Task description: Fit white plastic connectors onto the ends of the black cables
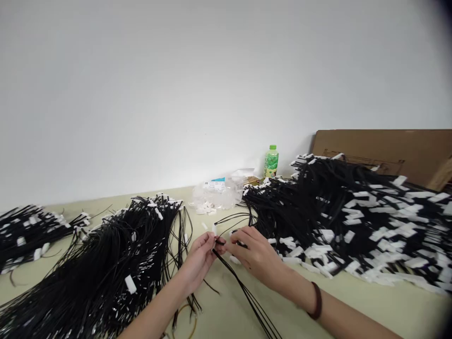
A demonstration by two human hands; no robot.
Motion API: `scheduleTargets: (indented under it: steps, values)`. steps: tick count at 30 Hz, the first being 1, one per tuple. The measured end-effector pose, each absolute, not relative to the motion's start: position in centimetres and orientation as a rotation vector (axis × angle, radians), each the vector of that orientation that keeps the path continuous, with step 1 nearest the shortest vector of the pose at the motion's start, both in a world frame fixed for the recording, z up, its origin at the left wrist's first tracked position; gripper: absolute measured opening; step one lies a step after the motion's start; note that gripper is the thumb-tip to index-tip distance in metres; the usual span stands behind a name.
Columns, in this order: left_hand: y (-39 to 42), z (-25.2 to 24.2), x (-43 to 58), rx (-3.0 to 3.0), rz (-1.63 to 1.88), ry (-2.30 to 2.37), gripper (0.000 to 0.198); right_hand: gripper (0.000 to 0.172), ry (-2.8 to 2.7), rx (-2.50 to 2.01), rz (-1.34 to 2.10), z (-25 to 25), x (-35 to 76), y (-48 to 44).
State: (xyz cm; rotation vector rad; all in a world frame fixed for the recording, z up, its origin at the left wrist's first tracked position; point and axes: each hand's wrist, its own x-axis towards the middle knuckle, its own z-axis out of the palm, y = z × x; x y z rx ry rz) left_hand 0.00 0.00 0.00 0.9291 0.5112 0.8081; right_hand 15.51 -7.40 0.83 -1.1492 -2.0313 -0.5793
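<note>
Near the middle of the table, my left hand (198, 259) pinches the ends of several thin black wires (243, 288) that trail down toward the front edge. A small white connector housing (214, 229) sticks up at its fingertips. Close against it from the right comes my right hand (259, 258), thumb and forefinger bent together at a black wire. The exact contact between the fingertips is too small to make out. Beside the left wrist lies a big bundle of loose black wires (106, 263). Right of my right hand are black wires with white connectors (328, 235), heaped up.
A clear plastic bag (219, 195) with white connectors sits at the back, next to a green-capped bottle (271, 162). Brown cardboard (381, 150) leans on the wall behind the right heap. Another wire bundle (28, 233) lies far left on the pale table (300, 310).
</note>
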Motion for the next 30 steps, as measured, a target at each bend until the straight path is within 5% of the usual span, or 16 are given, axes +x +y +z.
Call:
scheduleTargets:
  steps: [30]
  values:
    - [0.1,-0.1,0.0,1.048,0.724,0.456,0.022,0.013,-1.752,-1.046,-0.252,2.7,16.1,-7.9]
